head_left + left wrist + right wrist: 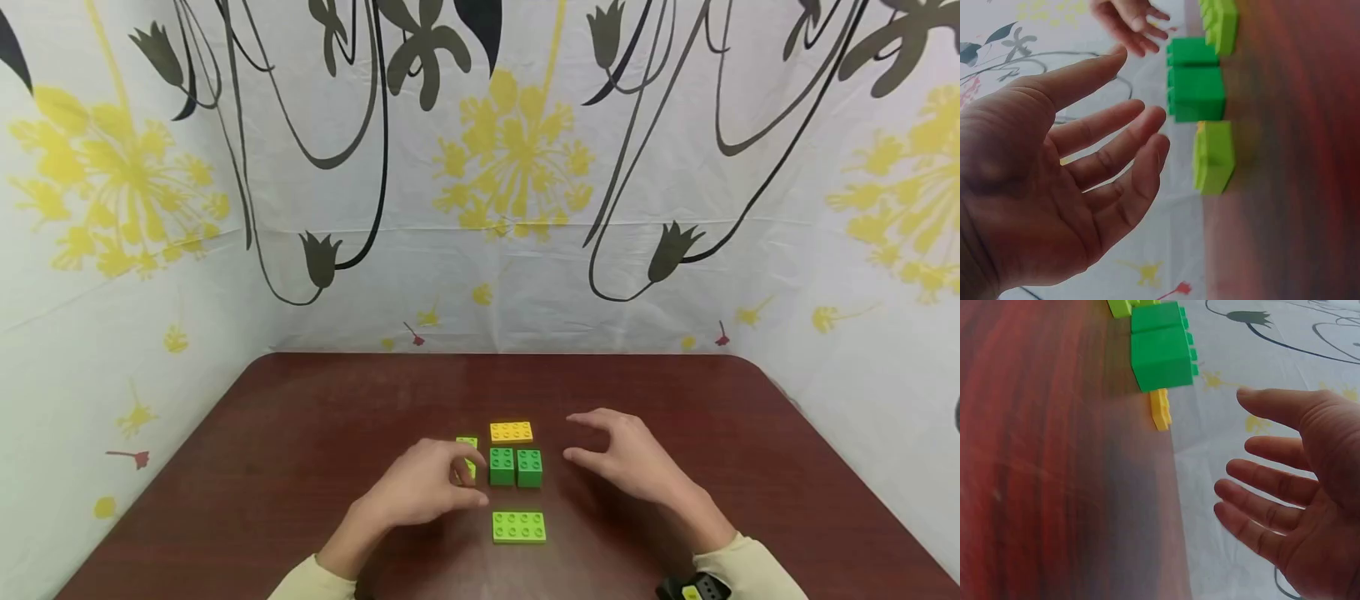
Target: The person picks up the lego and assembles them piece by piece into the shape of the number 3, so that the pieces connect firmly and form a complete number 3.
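Where two green bricks (pixel 529 469) stand upright, side by side on the dark red bench (pixel 337 400), three others are set around them. Listed from the green pair: yellow brick (pixel 512 432), beyond it; front lime brick (pixel 519 527), on the person's side of it; side lime brick (pixel 1216 159), to its left, partly covered by fingers in the head view. All studs face up.

Progress, as judged: the layout looks orderly, each piece on the bench and none stacked on another. Assembly, if any is meant, is not yet begun; whether the arranging is finished or paused cannot be told.

Left hand (pixel 426 483): left of the green pair, above the side lime brick, reaching in from the person's side; thumb apart, fingers loosely bent, nothing grasped. The left wrist view shows the palm vacant; contact with a brick is not evident.

Right hand (pixel 628 458): right of the green pair, well clear of it, angled inward; thumb and fingers parted and relaxed, nothing held. Pale sleeves (pixel 753 571) on both forearms.
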{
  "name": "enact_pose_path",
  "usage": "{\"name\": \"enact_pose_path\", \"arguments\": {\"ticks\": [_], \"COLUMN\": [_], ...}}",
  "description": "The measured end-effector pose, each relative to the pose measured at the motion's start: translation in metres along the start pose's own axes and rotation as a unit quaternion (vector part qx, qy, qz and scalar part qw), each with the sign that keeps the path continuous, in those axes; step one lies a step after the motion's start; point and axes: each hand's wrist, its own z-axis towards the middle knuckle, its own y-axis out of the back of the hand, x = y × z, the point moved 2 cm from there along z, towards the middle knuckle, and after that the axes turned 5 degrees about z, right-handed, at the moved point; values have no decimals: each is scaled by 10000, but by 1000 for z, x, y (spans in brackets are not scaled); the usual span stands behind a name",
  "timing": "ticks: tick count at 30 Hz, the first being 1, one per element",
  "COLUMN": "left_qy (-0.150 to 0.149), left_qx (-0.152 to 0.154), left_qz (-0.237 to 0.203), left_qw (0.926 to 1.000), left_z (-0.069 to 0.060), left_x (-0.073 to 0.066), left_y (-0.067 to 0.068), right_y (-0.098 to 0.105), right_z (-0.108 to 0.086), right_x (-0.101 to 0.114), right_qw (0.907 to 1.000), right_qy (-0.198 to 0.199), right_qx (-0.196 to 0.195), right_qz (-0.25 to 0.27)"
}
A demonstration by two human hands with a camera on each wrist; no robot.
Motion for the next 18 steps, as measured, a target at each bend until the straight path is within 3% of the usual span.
{"name": "enact_pose_path", "arguments": {"ticks": [6,13,18], "left_qy": [-36,134,292], "left_qx": [354,534,498], "left_qz": [-427,-951,-1405], "left_qw": [9985,9939,9884], "left_z": [5,8,9], "left_x": [-1,0,1], "left_y": [-21,-38,-44], "right_y": [-12,-25,-32], "right_z": [1,1,1], "right_x": [1,5,5], "right_qw": [9963,9899,9852], "right_qy": [-37,-93,-260], "right_qx": [225,563,810], "right_qz": [827,1298,1491]}}
